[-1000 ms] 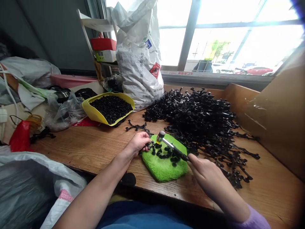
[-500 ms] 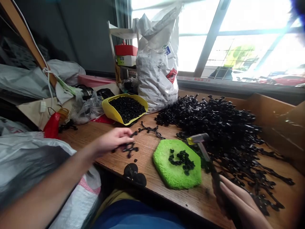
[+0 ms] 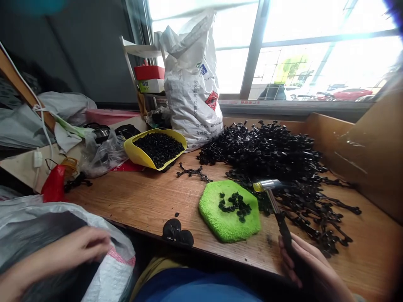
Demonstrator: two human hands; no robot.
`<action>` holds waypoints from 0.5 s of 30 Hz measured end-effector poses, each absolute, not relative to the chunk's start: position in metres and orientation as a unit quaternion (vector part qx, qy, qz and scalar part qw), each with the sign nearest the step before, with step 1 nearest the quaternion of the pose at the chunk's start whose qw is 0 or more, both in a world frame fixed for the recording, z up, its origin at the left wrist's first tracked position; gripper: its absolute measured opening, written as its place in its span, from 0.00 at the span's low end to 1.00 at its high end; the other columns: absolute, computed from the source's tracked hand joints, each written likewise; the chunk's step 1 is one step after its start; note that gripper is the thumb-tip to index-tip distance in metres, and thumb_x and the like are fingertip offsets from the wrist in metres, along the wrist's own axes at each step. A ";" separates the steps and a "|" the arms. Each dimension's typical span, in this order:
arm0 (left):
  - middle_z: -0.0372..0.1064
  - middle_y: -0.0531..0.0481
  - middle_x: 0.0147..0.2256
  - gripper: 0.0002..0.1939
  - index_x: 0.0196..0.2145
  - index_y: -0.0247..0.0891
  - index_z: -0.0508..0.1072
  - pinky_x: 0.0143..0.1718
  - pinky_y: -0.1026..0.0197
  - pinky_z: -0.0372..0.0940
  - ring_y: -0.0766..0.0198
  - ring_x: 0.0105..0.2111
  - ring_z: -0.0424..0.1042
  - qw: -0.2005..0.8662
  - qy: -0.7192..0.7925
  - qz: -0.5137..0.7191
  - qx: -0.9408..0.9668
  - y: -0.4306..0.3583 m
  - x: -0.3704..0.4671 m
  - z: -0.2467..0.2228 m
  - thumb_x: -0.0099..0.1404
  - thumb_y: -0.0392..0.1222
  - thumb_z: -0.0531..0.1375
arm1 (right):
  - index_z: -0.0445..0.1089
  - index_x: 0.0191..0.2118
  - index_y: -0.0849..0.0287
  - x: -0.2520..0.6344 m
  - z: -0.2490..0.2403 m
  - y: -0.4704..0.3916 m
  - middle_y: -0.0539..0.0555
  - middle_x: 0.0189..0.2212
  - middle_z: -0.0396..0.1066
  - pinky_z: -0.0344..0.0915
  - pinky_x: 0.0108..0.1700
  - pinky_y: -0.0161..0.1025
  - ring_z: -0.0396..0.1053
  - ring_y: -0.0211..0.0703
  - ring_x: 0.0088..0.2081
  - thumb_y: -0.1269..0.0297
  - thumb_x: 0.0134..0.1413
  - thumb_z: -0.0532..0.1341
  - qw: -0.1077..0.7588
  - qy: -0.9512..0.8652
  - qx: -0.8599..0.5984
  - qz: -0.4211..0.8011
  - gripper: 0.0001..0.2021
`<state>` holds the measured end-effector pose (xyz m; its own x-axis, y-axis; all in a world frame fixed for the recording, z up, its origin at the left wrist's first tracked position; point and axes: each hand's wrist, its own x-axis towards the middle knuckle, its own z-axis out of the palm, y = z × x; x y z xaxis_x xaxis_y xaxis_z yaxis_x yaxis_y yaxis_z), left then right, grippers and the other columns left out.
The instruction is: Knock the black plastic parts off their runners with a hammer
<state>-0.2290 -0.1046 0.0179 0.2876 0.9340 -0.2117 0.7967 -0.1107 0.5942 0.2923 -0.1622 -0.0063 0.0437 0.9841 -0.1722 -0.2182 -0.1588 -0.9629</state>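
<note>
My right hand (image 3: 310, 262) is wrapped round the black handle of a small hammer (image 3: 277, 209), whose metal head has a yellow face and is raised beside the green pad. On the hexagonal fuzzy green pad (image 3: 209, 212) lie several small black round pieces (image 3: 239, 205). My left hand (image 3: 90, 245), a little blurred, is over the mouth of a white woven sack (image 3: 110, 274) at lower left. A gap shows between its thumb and fingers, and nothing is visible in them. Beyond the pad, a branched black moulded strip (image 3: 193, 172) lies on the table.
A large heap of black branched parts (image 3: 267, 151) spreads behind and right of the pad. A yellow scoop (image 3: 135, 157) full of small black pieces stands before a tall white sack (image 3: 192, 92). Black discs (image 3: 178, 233) lie at the table's front edge. Cardboard (image 3: 362, 138) borders the right.
My left hand has moved from above the table down left to the sack; the black branched piece it held is out of sight. The hammer stays in my right hand. The view has shifted.
</note>
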 end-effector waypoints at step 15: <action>0.69 0.50 0.38 0.14 0.34 0.39 0.75 0.43 0.64 0.62 0.65 0.39 0.68 0.262 0.211 0.232 0.913 0.014 0.052 0.037 0.55 0.27 0.53 | 0.67 0.33 0.59 0.297 -0.012 -0.164 0.49 0.19 0.59 0.51 0.15 0.30 0.59 0.34 0.16 0.55 0.56 0.55 0.558 -0.389 -0.460 0.571 0.12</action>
<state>0.0523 0.0139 0.0372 0.8033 0.5068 0.3128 0.2637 -0.7736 0.5762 0.2973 -0.1639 -0.0121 0.0461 0.9947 -0.0920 -0.2785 -0.0757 -0.9575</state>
